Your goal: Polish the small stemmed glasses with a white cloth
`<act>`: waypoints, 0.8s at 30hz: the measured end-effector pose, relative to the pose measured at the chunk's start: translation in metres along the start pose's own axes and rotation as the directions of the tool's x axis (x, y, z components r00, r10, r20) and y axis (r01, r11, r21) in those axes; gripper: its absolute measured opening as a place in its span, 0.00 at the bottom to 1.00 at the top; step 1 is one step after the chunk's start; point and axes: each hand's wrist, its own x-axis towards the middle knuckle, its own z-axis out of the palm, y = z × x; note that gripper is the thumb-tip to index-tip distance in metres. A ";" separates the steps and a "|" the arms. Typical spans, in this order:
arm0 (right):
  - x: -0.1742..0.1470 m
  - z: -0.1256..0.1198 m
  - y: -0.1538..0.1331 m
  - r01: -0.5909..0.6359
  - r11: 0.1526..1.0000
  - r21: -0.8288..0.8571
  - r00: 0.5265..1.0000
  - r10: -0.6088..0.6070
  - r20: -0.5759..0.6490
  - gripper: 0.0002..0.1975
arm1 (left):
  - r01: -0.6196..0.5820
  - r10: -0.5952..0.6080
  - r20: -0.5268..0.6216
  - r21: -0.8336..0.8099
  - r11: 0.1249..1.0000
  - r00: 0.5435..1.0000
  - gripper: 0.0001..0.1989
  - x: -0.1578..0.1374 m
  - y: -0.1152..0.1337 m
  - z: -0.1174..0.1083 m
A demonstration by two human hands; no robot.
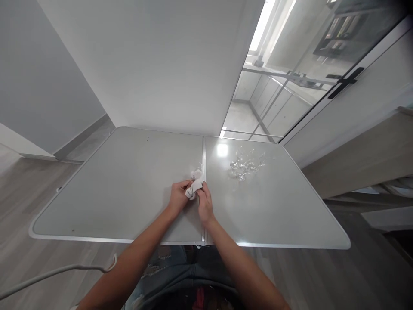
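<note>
Both hands, left hand (pixel 178 197) and right hand (pixel 204 204), pinch a white cloth (pixel 194 188) around a clear glass (pixel 196 174) at the table's (pixel 129 189) middle seam; empty glasses (pixel 247 163) cluster near the far edge.

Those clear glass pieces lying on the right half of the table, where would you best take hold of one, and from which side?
Judging loosely: the clear glass pieces lie in a tangled cluster on the table, beyond the right hand. Their exact shapes are hard to tell. I would probably pinch one at the cluster's near edge, coming from above, since the others crowd the far side. Both hands, left hand included, hold a white cloth.
</note>
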 end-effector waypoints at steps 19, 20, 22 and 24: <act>0.010 -0.048 -0.012 -0.296 0.955 0.032 0.902 0.269 0.338 0.15 | 0.029 0.016 0.134 -0.329 0.944 0.991 0.32 0.006 0.005 -0.006; 0.008 -0.046 -0.011 -0.185 0.980 -0.072 0.938 0.198 0.285 0.14 | 0.036 0.000 0.105 -0.334 0.942 0.994 0.32 0.006 0.006 -0.006; 0.005 -0.042 -0.008 0.044 0.947 -0.319 0.985 0.011 0.170 0.14 | 0.043 -0.038 0.020 -0.337 0.941 0.999 0.31 0.007 0.006 -0.005; 0.005 -0.039 -0.006 0.142 0.884 -0.446 0.989 -0.106 0.105 0.15 | 0.064 -0.077 -0.020 -0.370 0.927 0.997 0.30 0.009 0.004 -0.005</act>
